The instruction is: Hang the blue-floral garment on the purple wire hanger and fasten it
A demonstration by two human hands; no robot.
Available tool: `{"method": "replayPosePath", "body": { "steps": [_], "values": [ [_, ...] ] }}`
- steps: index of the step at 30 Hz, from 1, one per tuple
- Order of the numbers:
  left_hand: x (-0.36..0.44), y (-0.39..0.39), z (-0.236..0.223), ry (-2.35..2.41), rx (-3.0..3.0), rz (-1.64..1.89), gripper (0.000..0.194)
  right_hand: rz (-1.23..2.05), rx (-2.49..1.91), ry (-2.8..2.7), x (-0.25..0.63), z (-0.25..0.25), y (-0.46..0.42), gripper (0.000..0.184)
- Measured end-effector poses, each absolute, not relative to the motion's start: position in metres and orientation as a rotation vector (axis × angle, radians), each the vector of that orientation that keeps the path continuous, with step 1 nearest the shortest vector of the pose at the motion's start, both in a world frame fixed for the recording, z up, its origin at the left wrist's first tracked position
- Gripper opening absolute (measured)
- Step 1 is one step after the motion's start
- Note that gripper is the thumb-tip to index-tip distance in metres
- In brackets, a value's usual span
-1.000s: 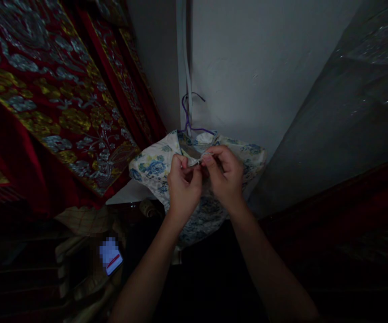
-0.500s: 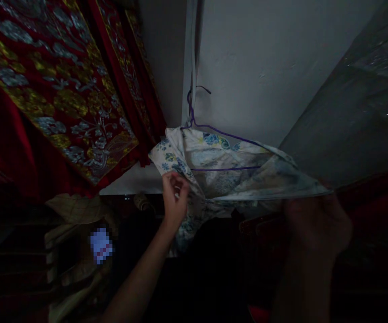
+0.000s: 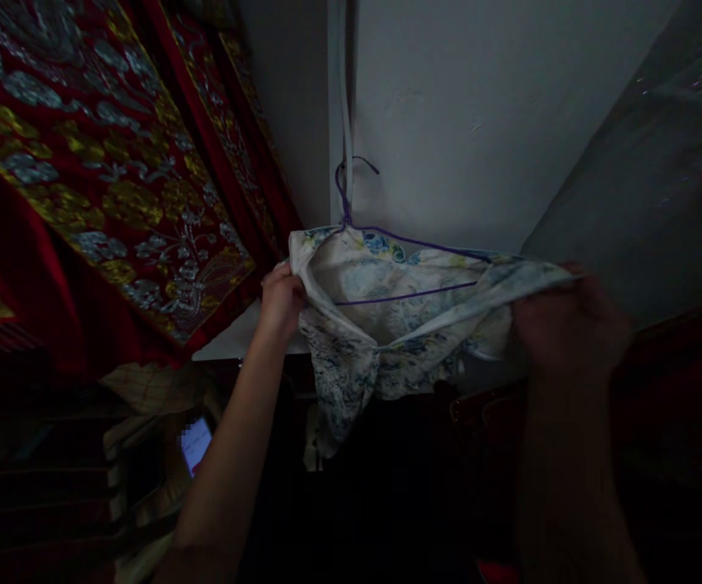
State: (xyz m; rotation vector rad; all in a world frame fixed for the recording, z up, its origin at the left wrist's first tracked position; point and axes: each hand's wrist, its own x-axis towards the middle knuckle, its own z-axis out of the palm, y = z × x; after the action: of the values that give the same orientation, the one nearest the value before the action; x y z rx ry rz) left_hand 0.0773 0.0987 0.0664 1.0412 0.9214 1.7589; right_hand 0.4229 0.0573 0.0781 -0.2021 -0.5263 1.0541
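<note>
A white floral shirt (image 3: 417,357) with blue and yellow flowers hangs on a purple wire hanger (image 3: 408,238). Its neckline is spread wide, so the inside and the hanger's lower bar show. My left hand (image 3: 283,298) is closed on the shirt's edge at the left shoulder. At the far right my right hand (image 3: 573,320), dark and somewhat blurred, grips the other side of the shirt and holds it outstretched. The hanger's hook sits at a pale strap (image 3: 346,122) on the wall.
On the left hangs a red cloth (image 3: 144,203) embroidered in gold and silver. Behind the shirt is a pale wall (image 3: 448,146), with clear plastic sheeting (image 3: 667,162) to the right. A lit phone screen (image 3: 197,446) glows low on the left, beside a wooden chair (image 3: 117,487).
My hands have parted from the middle of the collar, the right far to the right, the left outward to the shoulder. The shirt's front has opened and now stretches between them.
</note>
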Motion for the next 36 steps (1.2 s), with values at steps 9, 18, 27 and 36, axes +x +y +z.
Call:
{"method": "replayPosePath", "body": {
  "steps": [9, 18, 27, 36],
  "values": [
    [0.080, 0.049, 0.102, 0.616, 0.662, 1.646, 0.016, 1.198, -0.828, -0.615, 0.407, 0.020, 0.169, 0.021],
    [0.083, 0.002, 0.115, 0.820, 1.038, 1.933, 0.016, 1.337, -0.784, -0.752, 0.390, -0.021, 0.151, 0.020],
    [0.050, -0.019, 0.115, 0.761, 0.819, 2.132, 0.023, 1.197, -0.961, -1.206, 0.327, 0.005, 0.137, 0.076],
    [0.042, -0.046, 0.092, 0.802, 0.518, 2.142, 0.019, 1.526, -0.894, -1.654, 0.285, -0.036, 0.100, 0.031]
  ]
}}
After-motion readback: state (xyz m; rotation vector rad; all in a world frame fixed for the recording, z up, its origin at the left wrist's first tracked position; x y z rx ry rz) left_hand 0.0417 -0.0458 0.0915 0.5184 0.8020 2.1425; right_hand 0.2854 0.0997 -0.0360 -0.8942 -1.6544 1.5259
